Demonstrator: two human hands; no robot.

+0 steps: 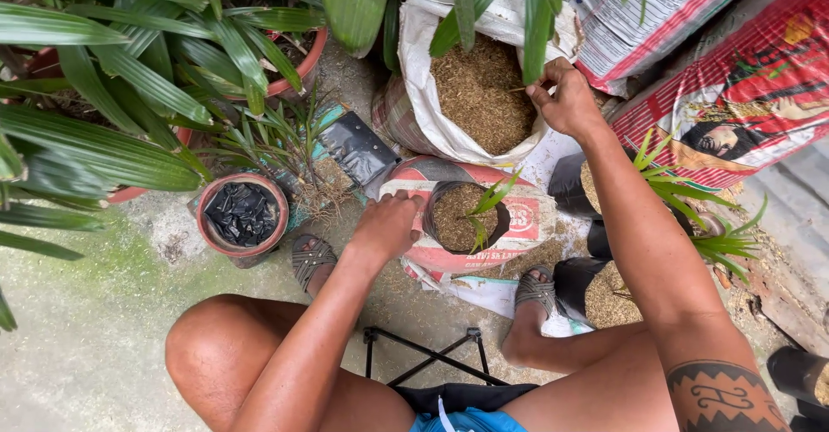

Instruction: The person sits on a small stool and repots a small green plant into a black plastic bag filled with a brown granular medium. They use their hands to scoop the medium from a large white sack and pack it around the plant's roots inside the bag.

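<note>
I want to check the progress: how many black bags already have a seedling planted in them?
2. One black bag is by the left hand; another stands under the right forearm. More may be hidden.

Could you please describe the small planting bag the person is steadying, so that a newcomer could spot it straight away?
Start at the big white sack of brown husk near the top centre. Directly below it, beside the left hand, stands the black planting bag, resting on a red and white printed sack. Unlike the filled bags to its right, it is the one the hand steadies, with a single small green seedling.
</note>
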